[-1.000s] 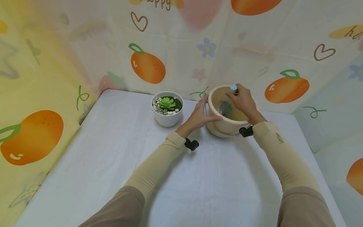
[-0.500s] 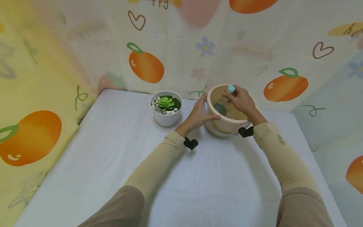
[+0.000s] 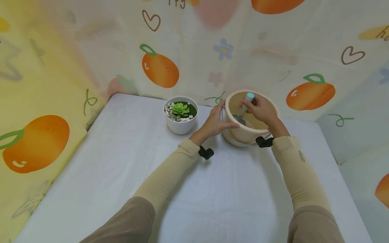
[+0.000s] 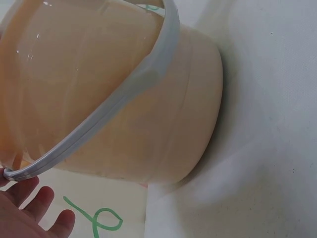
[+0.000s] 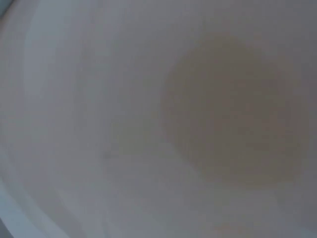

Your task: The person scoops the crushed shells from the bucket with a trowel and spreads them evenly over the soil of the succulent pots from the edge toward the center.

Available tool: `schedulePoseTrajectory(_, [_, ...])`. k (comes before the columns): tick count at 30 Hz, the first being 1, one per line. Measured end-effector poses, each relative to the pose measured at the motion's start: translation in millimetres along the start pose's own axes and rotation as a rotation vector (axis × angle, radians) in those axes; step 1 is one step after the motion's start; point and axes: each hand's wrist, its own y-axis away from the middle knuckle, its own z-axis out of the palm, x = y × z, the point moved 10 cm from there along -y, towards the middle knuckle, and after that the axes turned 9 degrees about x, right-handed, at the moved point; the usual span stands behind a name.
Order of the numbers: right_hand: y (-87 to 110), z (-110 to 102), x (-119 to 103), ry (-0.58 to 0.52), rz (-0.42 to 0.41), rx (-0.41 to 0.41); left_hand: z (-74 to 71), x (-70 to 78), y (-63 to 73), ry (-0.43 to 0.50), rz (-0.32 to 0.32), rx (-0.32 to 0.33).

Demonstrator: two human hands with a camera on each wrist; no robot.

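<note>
A peach-coloured bucket (image 3: 247, 135) stands on the table's far right part. My left hand (image 3: 212, 124) holds its left side, with the thumb along the near rim. In the left wrist view, my left fingertips (image 4: 42, 201) lie beside the hinge of the bucket's pale bail handle (image 4: 111, 106). My right hand (image 3: 262, 110) reaches over the opening and grips a small trowel with a light blue handle (image 3: 250, 97). Its grey-green blade (image 3: 239, 119) is inside the bucket, partly hidden by the near rim. A blurred pale surface fills the right wrist view; the trowel cannot be made out there.
A white pot (image 3: 180, 127) with a green succulent (image 3: 180, 109) and white pebbles stands left of the bucket. White cloth covers the table (image 3: 121, 152). A patterned curtain (image 3: 194, 67) hangs right behind both containers.
The trowel blade has shifted left and lower inside the bucket, and its handle now tilts. My right hand has dropped slightly with it. The left hand keeps its hold on the bucket.
</note>
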Motion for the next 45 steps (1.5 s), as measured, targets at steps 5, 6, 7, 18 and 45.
schedulePoseTrajectory(5, [1.1, -7, 7, -0.001, 0.049, 0.043, 3.6, -1.0, 0.6, -0.005, -0.008, -0.010])
schedulePoseTrajectory(6, [0.8, -9, 8, -0.009, 0.067, 0.054, 4.0, -0.9, 0.7, -0.001, -0.008, -0.012])
schedulePoseTrajectory(7, [0.7, -12, 11, -0.024, 0.094, 0.067, 4.2, -0.6, 0.9, 0.003, -0.008, -0.011])
schedulePoseTrajectory(18, [5.0, -28, 38, -0.334, 0.327, 0.161, 6.2, 15.8, -1.0, 0.047, 0.082, -0.004])
schedulePoseTrajectory(45, [7.6, -46, 34, -0.758, 0.441, 0.170, -0.2, 3.1, 0.5, 0.034, 0.028, -0.006])
